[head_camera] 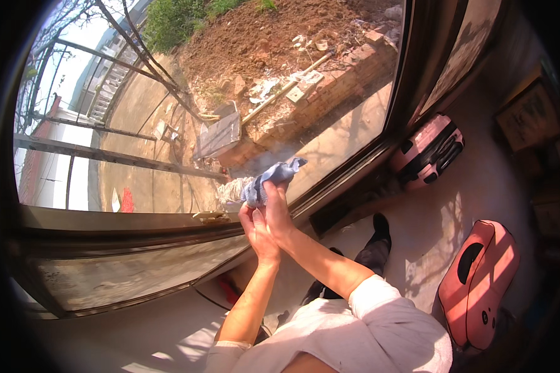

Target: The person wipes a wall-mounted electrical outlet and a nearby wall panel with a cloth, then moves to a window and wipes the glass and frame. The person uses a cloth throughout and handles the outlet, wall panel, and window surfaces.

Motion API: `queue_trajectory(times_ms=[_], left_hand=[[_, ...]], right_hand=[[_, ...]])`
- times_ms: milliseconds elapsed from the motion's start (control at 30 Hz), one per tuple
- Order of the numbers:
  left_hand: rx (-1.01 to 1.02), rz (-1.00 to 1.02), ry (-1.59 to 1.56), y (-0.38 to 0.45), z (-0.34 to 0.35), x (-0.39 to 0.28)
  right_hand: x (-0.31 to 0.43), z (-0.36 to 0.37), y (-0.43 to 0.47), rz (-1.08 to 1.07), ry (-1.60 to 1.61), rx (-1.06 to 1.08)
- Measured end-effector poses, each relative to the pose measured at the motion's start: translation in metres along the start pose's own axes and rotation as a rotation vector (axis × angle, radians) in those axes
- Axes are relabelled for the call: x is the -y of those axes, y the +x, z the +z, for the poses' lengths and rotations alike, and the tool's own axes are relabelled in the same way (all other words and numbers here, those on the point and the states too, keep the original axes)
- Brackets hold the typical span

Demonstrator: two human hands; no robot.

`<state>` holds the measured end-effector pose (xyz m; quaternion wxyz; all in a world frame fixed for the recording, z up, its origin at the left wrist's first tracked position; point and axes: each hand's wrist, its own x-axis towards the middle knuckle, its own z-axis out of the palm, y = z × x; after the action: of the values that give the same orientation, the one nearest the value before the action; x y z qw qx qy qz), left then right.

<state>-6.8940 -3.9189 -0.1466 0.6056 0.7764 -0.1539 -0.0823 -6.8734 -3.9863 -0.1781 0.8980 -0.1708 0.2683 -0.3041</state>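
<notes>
In front of the window, both hands meet around a bunched light-blue cloth [280,173] with a dark stripe. My right hand [277,210] grips its lower part, and one end of the cloth sticks out above the fingers. My left hand [256,229] lies close against the right, with its fingers at the cloth's lower edge. Behind the cloth is a whitish stringy bundle [235,191], perhaps a mop head; whether they touch, I cannot tell. Window glass [177,182] spreads beyond my hands, with a brass-coloured latch [211,216] on the frame to their left.
A pink suitcase [436,140] with black parts stands by the wall at right. Nearer me on the floor is a coral-pink bag-like case [487,279]. A dark window frame [354,165] runs past my right arm. Outside lie a low brick wall [317,102] and soil [242,37].
</notes>
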Motion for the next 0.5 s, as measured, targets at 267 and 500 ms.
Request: queue_trajectory(times_ms=[267,500], left_hand=[[0.002,-0.330,-0.006,-0.046,-0.003,0.020],[0.122,-0.209,0.033,-0.047,0.010,0.025]], right_hand=[[-0.073,-0.089,0.103,0.327,0.371,-0.596],[0.115,-0.245,0.241,-0.073,0.469,-0.513]])
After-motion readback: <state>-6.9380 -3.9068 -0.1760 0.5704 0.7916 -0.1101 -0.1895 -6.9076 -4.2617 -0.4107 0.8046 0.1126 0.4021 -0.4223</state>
